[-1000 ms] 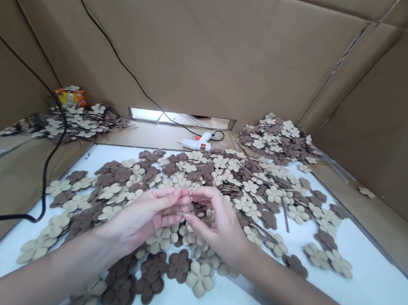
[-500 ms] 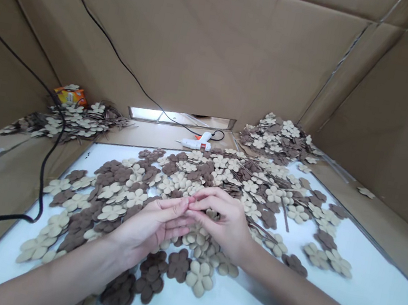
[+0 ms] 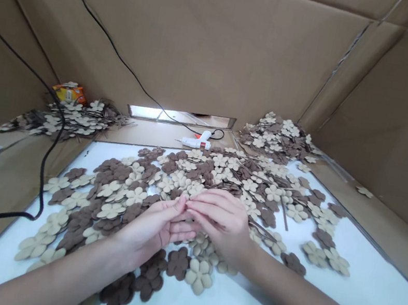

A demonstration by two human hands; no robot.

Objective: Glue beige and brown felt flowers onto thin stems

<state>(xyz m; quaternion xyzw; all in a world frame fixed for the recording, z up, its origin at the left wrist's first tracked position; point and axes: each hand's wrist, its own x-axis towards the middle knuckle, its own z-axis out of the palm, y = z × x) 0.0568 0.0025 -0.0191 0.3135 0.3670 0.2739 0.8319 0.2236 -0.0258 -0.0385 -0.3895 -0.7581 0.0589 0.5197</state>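
Note:
My left hand (image 3: 159, 226) and my right hand (image 3: 219, 221) meet over the middle of the table, fingertips pressed together. Whatever lies between them is hidden by the fingers. The left thumb and forefinger are pinched, with the palm turned partly up. My right hand curls over the left fingertips from the right. Beneath and around both hands lie many flower-shaped felt-like pieces, such as a beige flower (image 3: 199, 277) and a dark brown flower (image 3: 178, 262) just below the hands.
A white glue gun (image 3: 197, 142) lies at the back by the cardboard wall (image 3: 207, 43). Flower piles stand at back left (image 3: 79, 117) and back right (image 3: 280, 137). An orange packet (image 3: 69, 92) sits far left. A black cable (image 3: 45, 166) hangs on the left.
My right fingers have folded further over the left fingertips, and the hands sit closer together. The flowers and the glue gun have stayed in place.

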